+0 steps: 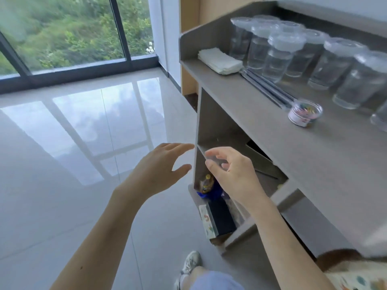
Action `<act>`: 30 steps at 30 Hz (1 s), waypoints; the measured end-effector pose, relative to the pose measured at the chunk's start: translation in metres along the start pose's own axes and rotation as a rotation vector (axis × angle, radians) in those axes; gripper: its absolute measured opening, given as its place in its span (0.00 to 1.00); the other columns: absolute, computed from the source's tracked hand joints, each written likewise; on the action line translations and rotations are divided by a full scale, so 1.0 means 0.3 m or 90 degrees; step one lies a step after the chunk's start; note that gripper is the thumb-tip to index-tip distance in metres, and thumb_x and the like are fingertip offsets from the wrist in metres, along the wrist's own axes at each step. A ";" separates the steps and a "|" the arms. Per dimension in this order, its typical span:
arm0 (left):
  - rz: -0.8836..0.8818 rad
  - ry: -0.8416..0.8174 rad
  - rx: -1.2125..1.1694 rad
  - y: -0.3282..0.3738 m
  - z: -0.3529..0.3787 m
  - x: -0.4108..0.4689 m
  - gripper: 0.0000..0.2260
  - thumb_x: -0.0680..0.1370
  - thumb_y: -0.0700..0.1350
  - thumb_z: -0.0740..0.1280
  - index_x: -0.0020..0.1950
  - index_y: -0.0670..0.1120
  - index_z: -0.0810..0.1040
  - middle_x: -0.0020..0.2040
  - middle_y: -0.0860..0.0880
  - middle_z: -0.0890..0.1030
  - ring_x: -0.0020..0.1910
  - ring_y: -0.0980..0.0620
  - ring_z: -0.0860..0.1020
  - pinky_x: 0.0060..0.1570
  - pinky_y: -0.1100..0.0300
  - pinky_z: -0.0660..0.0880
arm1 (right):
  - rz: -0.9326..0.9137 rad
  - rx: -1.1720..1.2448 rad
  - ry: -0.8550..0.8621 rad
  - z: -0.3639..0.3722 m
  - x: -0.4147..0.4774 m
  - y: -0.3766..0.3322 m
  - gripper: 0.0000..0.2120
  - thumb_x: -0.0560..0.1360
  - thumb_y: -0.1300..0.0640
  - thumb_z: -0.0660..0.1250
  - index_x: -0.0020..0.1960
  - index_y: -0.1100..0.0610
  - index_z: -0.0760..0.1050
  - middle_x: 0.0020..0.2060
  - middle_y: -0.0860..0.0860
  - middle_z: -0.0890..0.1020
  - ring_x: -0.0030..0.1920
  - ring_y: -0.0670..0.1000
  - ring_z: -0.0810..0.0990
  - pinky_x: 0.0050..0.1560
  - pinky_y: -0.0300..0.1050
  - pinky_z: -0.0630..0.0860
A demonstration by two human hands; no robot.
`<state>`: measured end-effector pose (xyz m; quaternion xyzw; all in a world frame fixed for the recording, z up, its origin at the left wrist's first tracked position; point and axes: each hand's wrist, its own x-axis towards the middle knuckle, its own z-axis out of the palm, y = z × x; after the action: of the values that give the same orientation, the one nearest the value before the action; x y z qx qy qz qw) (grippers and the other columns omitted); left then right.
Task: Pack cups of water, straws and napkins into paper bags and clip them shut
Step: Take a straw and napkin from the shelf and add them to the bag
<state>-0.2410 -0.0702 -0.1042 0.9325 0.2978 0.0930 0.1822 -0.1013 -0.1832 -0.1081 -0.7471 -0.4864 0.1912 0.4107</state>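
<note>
Head view: the left hand (159, 172), fingers spread and empty, and the right hand (232, 174), fingers loosely curled on nothing visible, hover at the open shelf (222, 130) under a grey laminate table (272, 143), probably reaching for bags. On top, ready for packing, are clear lidded plastic cups of water (278, 57), a white napkin stack (219, 61), wrapped straws (266, 86) and a small clear tub of coloured clips (304, 113). The room has a glossy pale tile floor (73, 143) and a large window (62, 32) onto greenery.

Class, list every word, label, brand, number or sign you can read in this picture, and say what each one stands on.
No text here can be read.
Small jar of clips: a white label with pink marks, too blurred to read.
Bottle: a yellow and blue label, too blurred to read.
Patterned box: coloured shapes only, with no legible words.
</note>
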 end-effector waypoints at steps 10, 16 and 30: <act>0.134 -0.018 -0.033 -0.189 -0.115 0.556 0.21 0.78 0.51 0.62 0.71 0.56 0.65 0.68 0.55 0.71 0.68 0.54 0.66 0.64 0.58 0.65 | 0.055 -0.055 0.119 -0.055 0.482 0.004 0.09 0.75 0.57 0.66 0.54 0.51 0.78 0.51 0.43 0.78 0.52 0.41 0.76 0.55 0.34 0.72; 0.298 -0.048 -0.053 -0.261 -0.107 0.916 0.20 0.78 0.49 0.64 0.70 0.53 0.68 0.65 0.51 0.75 0.64 0.51 0.69 0.60 0.56 0.68 | 0.138 -0.115 0.233 -0.073 0.690 0.060 0.08 0.75 0.56 0.66 0.54 0.50 0.78 0.50 0.42 0.78 0.54 0.42 0.75 0.55 0.39 0.73; 0.576 -0.010 -0.039 -0.308 -0.068 1.461 0.16 0.67 0.42 0.75 0.55 0.47 0.80 0.51 0.49 0.83 0.49 0.41 0.79 0.44 0.47 0.73 | 0.308 -0.332 0.464 -0.081 0.990 0.123 0.09 0.73 0.60 0.68 0.52 0.56 0.79 0.51 0.47 0.80 0.52 0.50 0.77 0.49 0.38 0.69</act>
<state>0.0581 0.2638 -0.0934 0.9637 -0.1439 0.1649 0.1529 0.0712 0.0621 -0.0896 -0.9342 -0.1559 -0.1199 0.2977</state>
